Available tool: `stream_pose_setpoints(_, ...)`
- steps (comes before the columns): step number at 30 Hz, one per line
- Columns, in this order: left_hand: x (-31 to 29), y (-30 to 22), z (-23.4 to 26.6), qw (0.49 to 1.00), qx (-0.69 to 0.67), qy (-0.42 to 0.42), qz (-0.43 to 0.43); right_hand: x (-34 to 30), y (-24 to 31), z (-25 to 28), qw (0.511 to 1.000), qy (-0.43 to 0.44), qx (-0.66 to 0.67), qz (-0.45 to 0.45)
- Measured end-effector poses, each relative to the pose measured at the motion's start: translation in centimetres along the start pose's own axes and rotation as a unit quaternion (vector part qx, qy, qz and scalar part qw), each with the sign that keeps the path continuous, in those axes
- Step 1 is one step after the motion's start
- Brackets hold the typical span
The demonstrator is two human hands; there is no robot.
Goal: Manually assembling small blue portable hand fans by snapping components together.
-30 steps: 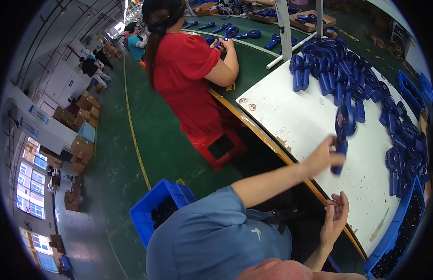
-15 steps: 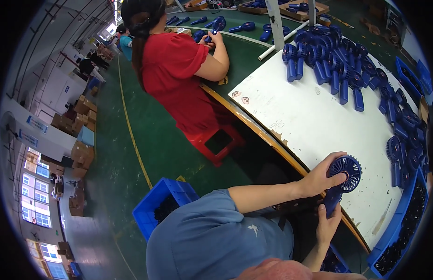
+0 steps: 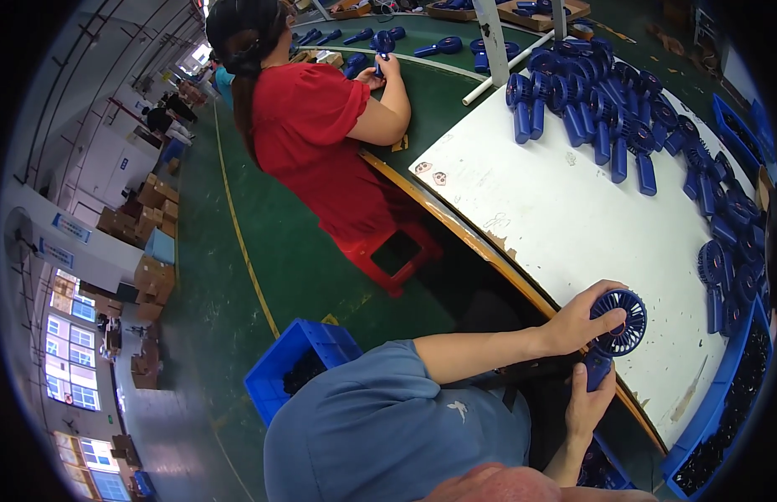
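Note:
A dark blue handheld fan (image 3: 627,336) is in both my hands, over the near edge of the white tabletop. My left hand (image 3: 572,323) closes around the side of the round fan head, its thumb on the middle of the grille. Below it, my right hand (image 3: 589,407) grips the handle, which slants down toward me. Many more blue handheld fans (image 3: 602,138) lie in rows and heaps along the far and right sides of the table.
A blue bin (image 3: 723,418) of small dark parts runs along the table's right edge. Another blue bin (image 3: 296,356) stands at my left. Ahead, a person in red (image 3: 321,125) on a red stool (image 3: 397,259) handles a fan at a green-topped bench. A white metal frame (image 3: 493,46) rises behind the tabletop.
The fan in my hands has turned slightly, its face tilted a little differently, while both hands keep hold. The person in red has raised a fan more upright.

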State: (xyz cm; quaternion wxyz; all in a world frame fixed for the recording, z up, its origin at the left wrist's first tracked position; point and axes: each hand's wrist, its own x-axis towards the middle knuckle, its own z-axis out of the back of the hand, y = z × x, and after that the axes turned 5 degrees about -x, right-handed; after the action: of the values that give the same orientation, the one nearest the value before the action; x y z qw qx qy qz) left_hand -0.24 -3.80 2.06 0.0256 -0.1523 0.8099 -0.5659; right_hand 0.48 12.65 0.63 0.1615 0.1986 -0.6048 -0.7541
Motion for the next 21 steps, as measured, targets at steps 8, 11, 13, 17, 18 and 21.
stream_pose_setpoints(8, 0.2, -0.1, 0.1, 0.901, -0.343, 0.061, 0.258, 0.0, 3.4, 0.4, 0.932, -0.006, -0.267, 0.245)
stream_pose_setpoints(11, -0.9, 0.4, -0.3, 0.861, -0.404, 0.177, 0.253, 0.7, 4.0, 2.2, 0.927, 0.019, -0.311, 0.209)
stream_pose_setpoints(13, -2.0, 1.6, -1.2, 0.847, -0.414, 0.233, 0.238, 1.0, 6.0, 3.6, 0.935, 0.059, -0.323, 0.134)
stream_pose_setpoints(17, -3.0, 1.6, -1.5, 0.905, -0.298, 0.205, 0.224, 2.8, 7.2, 10.8, 0.930, 0.231, -0.283, -0.042)
stream_pose_setpoints(18, -2.9, 1.0, -1.2, 0.905, -0.290, 0.224, 0.219, 2.7, 7.7, 13.5, 0.896, 0.080, -0.434, -0.044)
stream_pose_setpoints(21, -2.9, -1.2, -0.7, 0.887, -0.323, 0.245, 0.220, 8.1, 0.7, 32.7, 0.869, -0.125, -0.471, 0.084)
